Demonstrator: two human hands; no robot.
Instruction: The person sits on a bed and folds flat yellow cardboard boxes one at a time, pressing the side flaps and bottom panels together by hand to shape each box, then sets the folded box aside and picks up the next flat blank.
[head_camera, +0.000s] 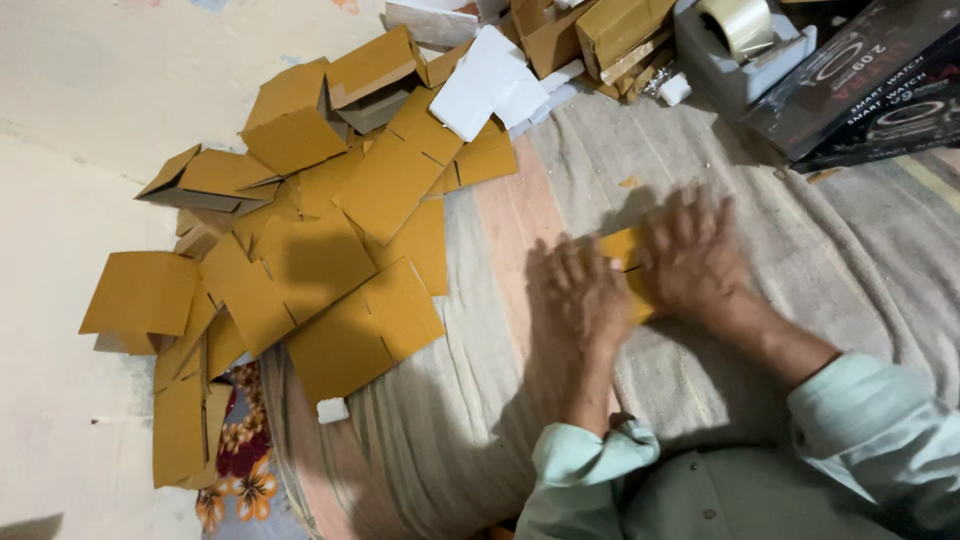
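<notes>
Yellow cardboard piece (622, 262) lies pressed under both flattened hands: left hand (578, 295) and right hand (690, 255), fingers spread wide; flat cardboard blanks (340, 260) heaped at nine o'clock on striped cloth (800, 250).

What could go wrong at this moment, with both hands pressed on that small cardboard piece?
Both hands, left hand and right hand, cover most of the yellow cardboard piece, so a fold might land crooked. The striped cloth beneath is wrinkled and soft, which may give uneven creases.
</notes>
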